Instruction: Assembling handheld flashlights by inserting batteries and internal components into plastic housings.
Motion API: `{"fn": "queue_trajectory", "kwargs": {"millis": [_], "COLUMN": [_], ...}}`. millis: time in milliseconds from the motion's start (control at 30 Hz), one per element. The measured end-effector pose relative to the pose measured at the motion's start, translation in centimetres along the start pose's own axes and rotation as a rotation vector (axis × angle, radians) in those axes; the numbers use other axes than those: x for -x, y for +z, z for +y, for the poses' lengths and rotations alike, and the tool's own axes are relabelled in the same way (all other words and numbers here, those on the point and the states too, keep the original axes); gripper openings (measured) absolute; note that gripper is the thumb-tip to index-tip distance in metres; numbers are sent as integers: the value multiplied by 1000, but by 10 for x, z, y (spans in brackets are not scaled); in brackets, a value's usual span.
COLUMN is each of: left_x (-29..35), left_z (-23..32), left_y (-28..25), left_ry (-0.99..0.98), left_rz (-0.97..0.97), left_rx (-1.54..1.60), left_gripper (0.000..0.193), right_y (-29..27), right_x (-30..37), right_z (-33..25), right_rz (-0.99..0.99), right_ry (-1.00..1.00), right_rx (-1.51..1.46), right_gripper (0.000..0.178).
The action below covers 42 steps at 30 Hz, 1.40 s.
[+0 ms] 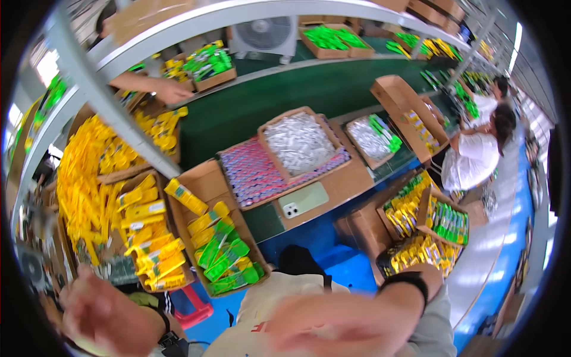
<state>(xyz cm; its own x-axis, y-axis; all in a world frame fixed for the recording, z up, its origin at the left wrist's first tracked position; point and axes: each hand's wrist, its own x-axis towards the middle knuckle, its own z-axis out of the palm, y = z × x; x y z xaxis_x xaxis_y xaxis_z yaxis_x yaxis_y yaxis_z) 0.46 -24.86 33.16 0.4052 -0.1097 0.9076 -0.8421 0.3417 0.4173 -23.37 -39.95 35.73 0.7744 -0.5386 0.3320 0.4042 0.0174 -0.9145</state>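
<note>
My left hand, with a dark watch at its wrist, is raised at the lower left. Motion smears its fingers. In front of my body, my right hand is also blurred, with a dark band further up the arm. I can make out nothing held in either. Ahead stands a long open carton of yellow and green packaged items. To its left, another box holds yellow packages. A tray of small pink and blue cylinders lies right of the carton, partly under a box of silvery pieces.
A phone lies on cardboard at the bench edge. Beyond runs a green conveyor; a co-worker's hand reaches in at upper left. A metal post crosses the left side. Stacked boxes and people are at right.
</note>
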Motion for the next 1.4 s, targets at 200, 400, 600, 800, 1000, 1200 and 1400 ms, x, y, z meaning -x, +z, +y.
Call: {"fn": "queue_trajectory", "kwargs": {"millis": [200,400,600,800,1000,1200,1400], "left_x": [62,112,185,251,230,245,248], "left_z": [-59,-69,-97,-138,-149,-178,-184], "left_y": [23,59,136,262,304,291,282], "left_ry": [-711,-1071,-1352,-1681,-1852,-1886,-1809], "left_rz": [-387,-374,-277,-444,-334,-453,-587], "left_rx": [-162,-235,-137,-56,-26,110,6], "left_gripper": [18,15,20,53,48,50,52], "right_y": [35,-6,-86,-151,-197,-230,-233], "right_x": [-43,-77,-103,-119,-133,-146,-161], "right_z": [6,8,-5,-16,-21,-23,-17], "right_rz": [-445,-786,-867,-958,-866,-882,-875], "right_ry": [422,497,512,703,804,836,609], "right_rx": [-340,-238,-212,-340,-499,-533,-422], "right_gripper": [5,15,12,8,7,11,10]}}
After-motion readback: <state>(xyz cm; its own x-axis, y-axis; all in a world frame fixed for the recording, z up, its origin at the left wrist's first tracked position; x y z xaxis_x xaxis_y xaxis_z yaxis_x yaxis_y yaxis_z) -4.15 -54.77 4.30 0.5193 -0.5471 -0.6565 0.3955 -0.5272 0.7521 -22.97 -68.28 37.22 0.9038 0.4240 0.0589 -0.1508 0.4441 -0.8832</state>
